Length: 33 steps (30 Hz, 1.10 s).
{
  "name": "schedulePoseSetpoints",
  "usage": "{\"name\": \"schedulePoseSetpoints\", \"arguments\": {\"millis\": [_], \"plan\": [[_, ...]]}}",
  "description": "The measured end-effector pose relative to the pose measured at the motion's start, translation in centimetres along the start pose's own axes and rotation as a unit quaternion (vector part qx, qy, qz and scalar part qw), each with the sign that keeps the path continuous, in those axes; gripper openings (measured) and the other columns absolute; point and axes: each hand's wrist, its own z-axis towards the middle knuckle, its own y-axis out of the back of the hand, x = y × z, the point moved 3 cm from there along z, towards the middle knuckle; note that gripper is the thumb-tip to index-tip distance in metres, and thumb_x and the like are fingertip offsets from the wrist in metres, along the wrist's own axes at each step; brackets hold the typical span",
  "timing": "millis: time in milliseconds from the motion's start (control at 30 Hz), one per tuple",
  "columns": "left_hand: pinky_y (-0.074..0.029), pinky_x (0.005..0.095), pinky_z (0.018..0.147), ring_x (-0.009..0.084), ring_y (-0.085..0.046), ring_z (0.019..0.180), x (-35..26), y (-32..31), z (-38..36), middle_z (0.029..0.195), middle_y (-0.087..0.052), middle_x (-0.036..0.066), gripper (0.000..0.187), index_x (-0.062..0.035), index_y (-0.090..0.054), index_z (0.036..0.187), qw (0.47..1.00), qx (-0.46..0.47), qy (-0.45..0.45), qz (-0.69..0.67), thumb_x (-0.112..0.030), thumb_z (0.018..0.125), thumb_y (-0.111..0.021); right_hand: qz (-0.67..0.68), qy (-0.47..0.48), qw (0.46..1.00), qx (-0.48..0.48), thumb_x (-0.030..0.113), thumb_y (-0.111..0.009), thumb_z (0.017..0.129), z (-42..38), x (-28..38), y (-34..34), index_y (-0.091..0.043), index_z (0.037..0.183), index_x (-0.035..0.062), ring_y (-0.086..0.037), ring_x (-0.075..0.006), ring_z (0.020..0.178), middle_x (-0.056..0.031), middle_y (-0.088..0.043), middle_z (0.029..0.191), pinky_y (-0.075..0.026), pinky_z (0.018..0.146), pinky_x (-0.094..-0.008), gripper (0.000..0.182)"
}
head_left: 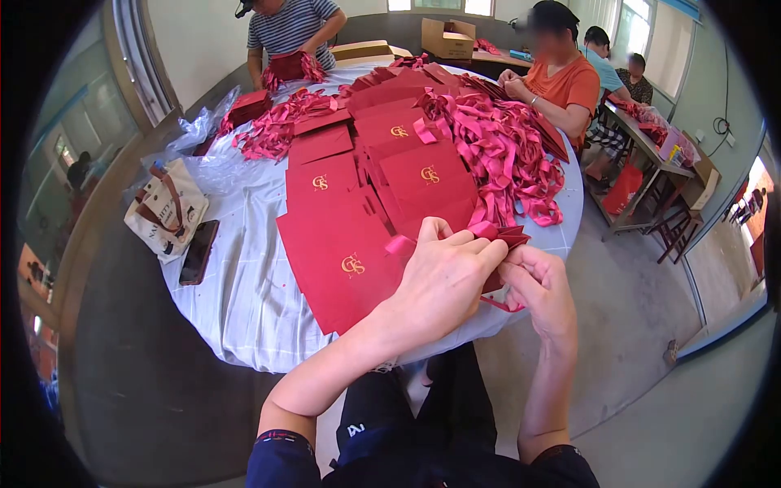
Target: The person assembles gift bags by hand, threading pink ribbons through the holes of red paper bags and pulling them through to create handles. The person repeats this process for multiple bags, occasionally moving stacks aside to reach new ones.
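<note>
Close to the table's front edge, my left hand (446, 272) and my right hand (538, 291) are together at a small red paper bag (512, 235). My left fingers are closed in a pinch on a pink ribbon (400, 246), whose loose end sticks out to the left. With thumb and fingers closed, my right hand grips the bag's side; most of the bag is hidden behind my hands. Flat red bags with gold lettering (351, 265) lie overlapping just left of my hands. Beyond them spreads a heap of pink ribbons (506, 154).
A white cloth (244, 313) covers the round table. On its left are a phone (199, 252), a canvas tote bag (168, 210) and clear plastic (203, 130). Two people, one in a striped shirt (285, 34) and one in orange (569, 85), work across the table.
</note>
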Motion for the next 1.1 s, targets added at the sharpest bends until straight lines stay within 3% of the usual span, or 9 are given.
{"name": "schedulePoseSetpoints", "arguments": {"millis": [67,400,467,500,667,767,900,967,1100], "plan": [[-0.034,0.0389,0.081,0.0206,-0.061,0.084,-0.1,0.1,0.2,0.082,-0.063,0.005,0.028,-0.0056,-0.058,0.102,0.999,0.03,0.004,-0.018,-0.003,0.075,-0.063,-0.19,0.098,0.976,-0.04,0.005,-0.057,0.09,0.2,0.9,-0.4,-0.06,0.086,-0.0053,-0.058,-0.0094,0.062,-0.0033,-0.062,0.071,-0.045,0.056,-0.0234,0.012],[-0.034,0.0361,0.08,0.0192,-0.062,0.08,-0.1,0.0,0.2,0.078,-0.063,0.005,0.032,-0.0063,-0.055,0.108,1.0,0.001,0.012,0.019,-0.005,0.077,-0.064,-0.179,0.146,0.961,-0.153,0.002,-0.06,0.088,-0.2,-1.1,-1.1,-0.06,0.093,-0.0022,-0.058,-0.0132,0.068,-0.009,-0.062,0.076,-0.047,0.064,-0.0283,0.006],[-0.034,0.0374,0.079,0.0194,-0.062,0.079,-0.2,0.0,0.1,0.083,-0.063,0.006,0.032,-0.006,-0.052,0.11,1.0,0.014,0.022,0.007,-0.006,0.08,-0.062,-0.233,0.283,0.903,-0.225,0.001,-0.062,0.086,-0.7,0.1,-1.4,-0.058,0.1,0.0007,-0.058,-0.019,0.077,-0.0118,-0.058,0.085,-0.047,0.071,-0.0309,0.015],[-0.034,0.0374,0.079,0.0194,-0.062,0.079,-0.1,-0.1,0.1,0.083,-0.063,0.006,0.032,-0.006,-0.052,0.11,1.0,0.014,0.021,0.005,-0.006,0.08,-0.062,-0.234,0.283,0.902,-0.226,0.001,-0.062,0.086,-0.7,0.2,-1.1,-0.058,0.1,0.0007,-0.058,-0.019,0.077,-0.0118,-0.058,0.085,-0.047,0.071,-0.0309,0.015],[-0.036,0.0396,0.08,0.021,-0.062,0.082,0.0,-0.5,-0.1,0.089,-0.063,0.006,0.025,-0.0039,-0.046,0.104,1.0,-0.002,0.002,0.004,-0.005,0.083,-0.059,-0.425,0.298,0.847,-0.113,0.001,-0.066,0.078,-0.1,1.8,-0.4,-0.059,0.101,0.0038,-0.049,-0.0304,0.092,-0.0136,-0.047,0.096,-0.043,0.081,-0.0368,0.024],[-0.036,0.0399,0.081,0.0216,-0.061,0.083,-0.1,-0.7,-0.1,0.089,-0.063,0.006,0.024,-0.0028,-0.045,0.103,1.0,0.011,-0.002,0.025,-0.004,0.083,-0.059,-0.527,0.323,0.785,-0.043,0.003,-0.067,0.077,0.1,3.9,-0.2,-0.062,0.095,0.0031,-0.047,-0.0286,0.094,-0.0122,-0.046,0.096,-0.041,0.083,-0.0352,0.018],[-0.036,0.0402,0.082,0.0215,-0.061,0.082,-0.3,-0.7,-0.3,0.089,-0.063,0.006,0.024,-0.0027,-0.045,0.103,1.0,-0.005,-0.009,0.003,-0.002,0.083,-0.058,-0.489,0.288,0.82,0.068,0.004,-0.068,0.076,1.4,4.9,0.7,-0.065,0.088,0.0021,-0.045,-0.0258,0.096,-0.0109,-0.046,0.095,-0.038,0.086,-0.0334,0.013],[-0.034,0.0361,0.078,0.0205,-0.059,0.071,-0.2,-0.7,-0.5,0.072,-0.056,0.007,0.034,0.0024,-0.047,0.104,0.998,-0.044,-0.034,0.001,-0.009,0.076,-0.064,-0.391,0.241,0.87,0.178,0.008,-0.068,0.079,2.5,4.4,1.3,-0.066,0.088,0.0016,-0.045,-0.0231,0.096,-0.0088,-0.046,0.095,-0.038,0.085,-0.0327,0.011],[-0.035,0.0399,0.081,0.0214,-0.061,0.081,-0.3,-0.5,-0.6,0.084,-0.063,0.004,0.026,-0.0027,-0.043,0.102,0.999,-0.025,-0.001,-0.023,-0.001,0.082,-0.06,-0.342,0.205,0.882,0.251,0.013,-0.067,0.083,4.2,4.9,2.3,-0.067,0.089,0.002,-0.046,-0.0194,0.096,-0.0066,-0.046,0.096,-0.039,0.083,-0.0307,0.012]]}}
